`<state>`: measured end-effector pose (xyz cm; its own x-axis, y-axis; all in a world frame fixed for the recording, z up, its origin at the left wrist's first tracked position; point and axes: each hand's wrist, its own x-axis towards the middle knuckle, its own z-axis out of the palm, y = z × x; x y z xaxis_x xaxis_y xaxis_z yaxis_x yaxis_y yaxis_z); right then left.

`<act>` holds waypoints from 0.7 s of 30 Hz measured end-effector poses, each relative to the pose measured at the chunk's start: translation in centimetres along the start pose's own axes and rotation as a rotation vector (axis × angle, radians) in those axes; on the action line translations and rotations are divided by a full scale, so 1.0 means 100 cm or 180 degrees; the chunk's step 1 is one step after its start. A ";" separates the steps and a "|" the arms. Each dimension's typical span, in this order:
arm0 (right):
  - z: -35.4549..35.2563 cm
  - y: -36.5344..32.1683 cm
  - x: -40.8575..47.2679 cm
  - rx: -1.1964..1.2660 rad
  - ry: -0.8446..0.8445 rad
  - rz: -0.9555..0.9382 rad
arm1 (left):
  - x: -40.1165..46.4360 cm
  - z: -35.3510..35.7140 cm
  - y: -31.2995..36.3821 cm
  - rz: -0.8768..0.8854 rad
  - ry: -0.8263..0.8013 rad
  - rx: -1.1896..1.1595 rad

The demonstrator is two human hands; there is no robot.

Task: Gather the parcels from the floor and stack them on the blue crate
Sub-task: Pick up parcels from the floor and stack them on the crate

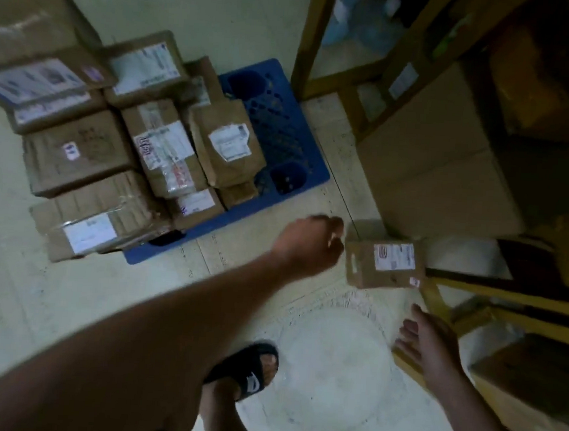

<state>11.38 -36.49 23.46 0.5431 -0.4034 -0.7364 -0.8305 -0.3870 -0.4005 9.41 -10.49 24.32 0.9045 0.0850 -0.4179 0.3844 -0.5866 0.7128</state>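
The small brown parcel (384,260) you are after sits near the foot of the wooden shelving, its white label facing up, with the pale floor (326,369) under and around it. Your left hand (311,247) is right beside its left edge — fingers curled in toward the box, though the blur hides whether they touch it, and you cannot tell if anything is pinched. Your right hand (430,343) hangs lower, apart from the parcel, fingers loosely spread and relaxed, holding nothing.

To the left lies the blue crate (282,137), flat on the floor, its perforated top bare on the right side. The stacked parcels (140,144) cover its left part and spread past it — brown boxes and paper-wrapped packets, most with white labels, packed side by side and layered.

Behind the small parcel a large plain carton (441,165) stands under the yellow wooden shelf frame (371,60). Below, your foot in a black slide sandal (248,374) rests on the floor.
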 end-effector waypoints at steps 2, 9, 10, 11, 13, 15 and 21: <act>0.008 -0.003 0.019 -0.0107 0.0055 0.0056 | 0.004 0.025 -0.015 -0.0183 -0.0139 -0.0194; 0.043 0.018 0.134 0.0486 -0.0199 0.0791 | 0.072 0.142 -0.087 -0.0458 -0.0159 -0.0443; 0.051 0.024 0.153 0.0673 -0.0157 0.0850 | 0.086 0.163 -0.095 -0.0457 -0.0197 -0.0503; 0.059 0.030 0.170 0.0788 -0.0124 0.0875 | 0.100 0.182 -0.100 -0.0448 -0.0228 -0.0551; 0.074 0.044 0.205 0.0948 -0.0156 0.0910 | 0.132 0.218 -0.109 -0.0366 -0.0243 -0.0499; 0.084 0.060 0.235 0.1150 -0.0201 0.0968 | 0.163 0.246 -0.113 -0.0256 -0.0249 -0.0393; 0.093 0.091 0.297 0.1970 -0.0421 0.0937 | 0.237 0.300 -0.087 0.0014 -0.0409 -0.0425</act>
<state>18.80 -44.32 -7.14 0.2977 -0.2994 -0.9065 -0.8799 0.2824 -0.3822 21.92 -27.53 -8.71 0.8785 -0.0259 -0.4770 0.4094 -0.4738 0.7797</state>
